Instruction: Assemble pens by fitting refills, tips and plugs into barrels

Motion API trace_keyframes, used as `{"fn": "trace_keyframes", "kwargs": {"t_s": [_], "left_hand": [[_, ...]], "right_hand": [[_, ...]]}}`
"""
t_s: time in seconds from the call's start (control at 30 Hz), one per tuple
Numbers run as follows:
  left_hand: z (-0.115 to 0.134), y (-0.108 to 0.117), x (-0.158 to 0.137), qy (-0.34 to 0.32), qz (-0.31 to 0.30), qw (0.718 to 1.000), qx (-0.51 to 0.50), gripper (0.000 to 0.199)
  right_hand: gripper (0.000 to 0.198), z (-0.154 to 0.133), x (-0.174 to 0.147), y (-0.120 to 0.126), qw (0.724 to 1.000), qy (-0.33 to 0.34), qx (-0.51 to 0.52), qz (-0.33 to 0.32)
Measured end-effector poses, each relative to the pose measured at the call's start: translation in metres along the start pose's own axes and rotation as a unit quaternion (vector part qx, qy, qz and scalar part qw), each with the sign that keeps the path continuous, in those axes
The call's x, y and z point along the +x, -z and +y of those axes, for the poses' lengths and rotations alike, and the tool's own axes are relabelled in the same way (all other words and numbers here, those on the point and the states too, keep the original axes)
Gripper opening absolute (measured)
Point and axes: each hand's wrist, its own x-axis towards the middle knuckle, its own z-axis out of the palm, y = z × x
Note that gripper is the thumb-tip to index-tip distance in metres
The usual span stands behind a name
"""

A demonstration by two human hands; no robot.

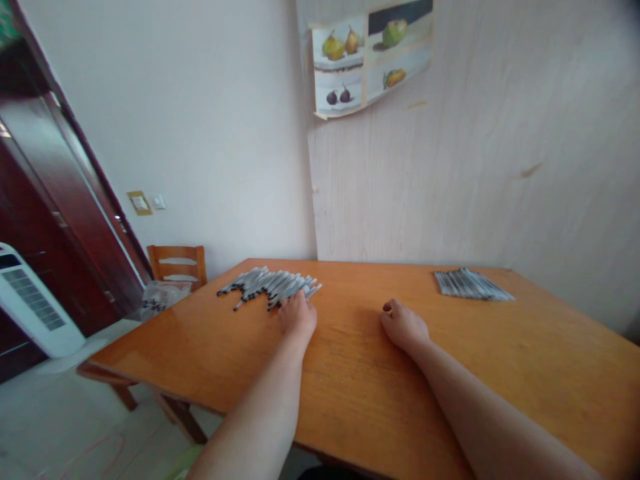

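On the left of the table lies a loose pile of slim pens with clear-grey barrels and black ends. My left hand is at the pile's right edge, its fingers curled down against the nearest pens. The back of the hand hides what lies between those fingertips. Resting on the tabletop right of centre, my right hand is closed, fingers curled in, and I see nothing in it. Farther right, a second group of similar pens lies side by side in a neat row, apart from both hands.
The wooden table stands against the wall. A wooden chair is beyond its left edge, with a clear plastic bag holding dark pieces. A white upright appliance stands near the dark red door. Fruit pictures hang above.
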Motion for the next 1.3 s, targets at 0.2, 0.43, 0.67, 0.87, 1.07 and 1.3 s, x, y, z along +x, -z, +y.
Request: {"fn": "trace_keyframes", "kwargs": {"t_s": [0.2,0.43,0.67,0.87,1.07,1.3], "left_hand": [[0.001,0.004,-0.007,-0.034,-0.031,0.996,0.074,0.03],[0.002,0.005,-0.008,-0.039,-0.035,0.993,0.104,0.025],[-0.001,0.004,-0.008,-0.047,-0.03,0.993,0.108,0.027],[-0.005,-0.001,-0.006,-0.08,-0.065,0.991,0.089,0.021],[-0.004,0.0,-0.006,-0.052,-0.063,0.997,-0.005,0.018],[0.016,-0.008,-0.001,0.104,-0.102,0.89,-0.433,0.01]], "right_hand": [[0.034,-0.001,0.0,0.0,1.0,-0.004,0.0,-0.001],[0.033,-0.001,0.001,-0.001,1.0,-0.004,0.0,-0.001],[0.033,-0.003,-0.001,0.001,1.0,-0.006,0.005,-0.001],[0.033,-0.003,-0.001,0.001,1.0,-0.007,0.009,0.001],[0.033,-0.004,-0.001,0.002,1.0,-0.005,0.014,0.001],[0.033,-0.002,-0.001,0.001,1.0,0.001,0.024,-0.003]]}}
